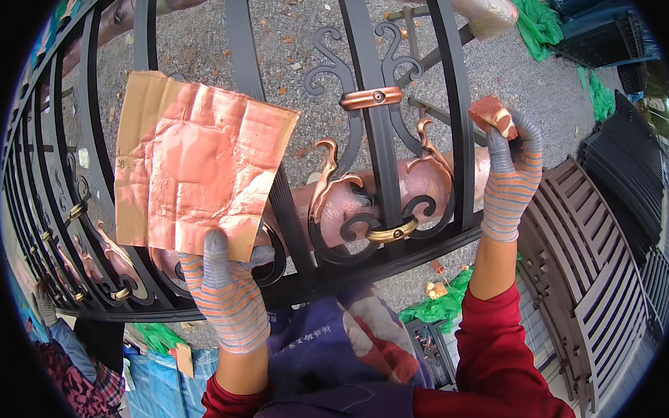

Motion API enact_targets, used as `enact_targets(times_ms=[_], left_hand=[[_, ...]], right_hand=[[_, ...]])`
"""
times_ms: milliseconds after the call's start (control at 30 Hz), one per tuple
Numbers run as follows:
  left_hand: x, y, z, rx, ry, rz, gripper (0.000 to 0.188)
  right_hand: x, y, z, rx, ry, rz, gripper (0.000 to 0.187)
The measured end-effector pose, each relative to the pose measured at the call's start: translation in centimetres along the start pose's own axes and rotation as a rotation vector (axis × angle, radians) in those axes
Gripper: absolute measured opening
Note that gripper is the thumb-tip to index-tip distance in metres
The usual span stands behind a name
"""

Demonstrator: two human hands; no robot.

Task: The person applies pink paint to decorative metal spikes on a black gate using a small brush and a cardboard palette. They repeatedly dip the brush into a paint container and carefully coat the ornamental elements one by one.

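My left hand [226, 305], in a striped glove, grips the lower edge of a piece of cardboard [207, 158] smeared with copper-coloured paint, its thumb on the front. Raised at the right, my gloved right hand [512, 184] pinches a small sponge [491, 116] stained reddish copper. Between and beyond them lies a black metal fence panel [362, 42]. Its scrollwork has copper-toned leaves [325, 187], a copper collar [373, 98] and a gold collar [392, 232]. The sponge is apart from the panel. The cardboard covers part of the bars.
A wrapped pinkish roll [305, 203] runs under the panel over gravel [300, 70]. Brown slatted panels [586, 252] and dark panels [627, 162] are stacked at the right. Green netting [530, 18] lies at the far right. Another person's sleeve [78, 358] shows at the lower left.
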State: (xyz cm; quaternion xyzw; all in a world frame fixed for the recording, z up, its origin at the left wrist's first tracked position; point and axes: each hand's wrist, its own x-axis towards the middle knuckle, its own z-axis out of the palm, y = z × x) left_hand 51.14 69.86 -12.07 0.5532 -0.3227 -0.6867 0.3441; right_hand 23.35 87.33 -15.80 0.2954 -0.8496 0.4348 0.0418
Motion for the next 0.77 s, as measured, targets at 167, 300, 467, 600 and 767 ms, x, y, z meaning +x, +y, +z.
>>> enact_targets(times_ms=[167,300,467,600,767], left_hand=[[-0.3,1.2,-2.4,-0.028,-0.032,-0.016,0.042],[-0.5,2.8,-6.5,0.004,-0.049,-0.03,0.041],[0.6,4.7,-12.2,-0.035,-0.046,-0.028,0.037],[0.9,5.1,-14.7,0.068,-0.132,-0.069,0.024],[0.9,5.3,-15.7,0.055,-0.162,-0.089,0.025]], right_hand=[[-0.7,-2.9,0.7,0.064,0.011,0.051,0.024],[-1.0,-4.3,1.8,0.202,0.101,0.14,0.023],[-4.4,-12.9,4.4,0.442,0.146,0.287,0.038],[-10.9,-19.9,8.3,0.522,-0.047,0.292,0.04],[-14.5,-24.6,13.8,0.466,-0.258,0.17,0.041]])
